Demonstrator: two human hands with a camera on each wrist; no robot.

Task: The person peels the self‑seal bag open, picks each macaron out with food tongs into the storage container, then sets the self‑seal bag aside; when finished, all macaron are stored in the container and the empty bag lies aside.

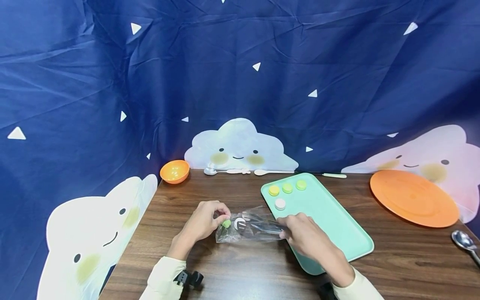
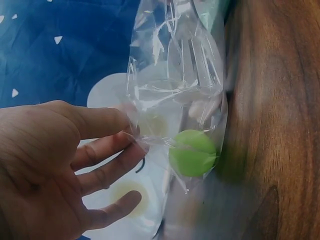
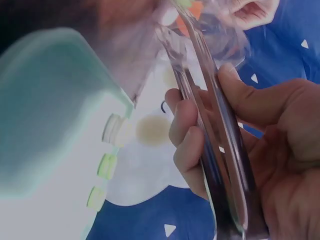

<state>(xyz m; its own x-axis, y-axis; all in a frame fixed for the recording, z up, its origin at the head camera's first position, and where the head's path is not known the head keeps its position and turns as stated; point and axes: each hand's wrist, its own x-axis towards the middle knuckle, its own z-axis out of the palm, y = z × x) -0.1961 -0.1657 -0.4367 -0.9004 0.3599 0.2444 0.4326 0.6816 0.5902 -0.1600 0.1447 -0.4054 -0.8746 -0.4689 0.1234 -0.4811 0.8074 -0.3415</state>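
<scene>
My right hand (image 1: 305,235) grips a pair of metal tongs (image 3: 227,145), fingers curled round both arms. The slotted end of the tongs (image 2: 187,57) reaches into a clear plastic bag (image 1: 258,214). With thumb and fingertips, my left hand (image 1: 204,221) pinches the bag's edge; its little finger stands apart in the left wrist view. A round green macaron (image 2: 192,154) lies in the bag's lower end. Beside it in the bag is a small white piece (image 1: 238,223), probably another macaron, partly hidden by the tongs' end and glare.
A mint-green tray (image 1: 330,225) holds a yellow macaron (image 1: 273,190), two green macarons (image 1: 287,188) and a white macaron (image 1: 280,204). An orange bowl (image 1: 174,171) stands back left. An orange plate (image 1: 412,198) and metal spoon (image 1: 463,240) lie right. Several utensils (image 1: 273,172) line the back edge.
</scene>
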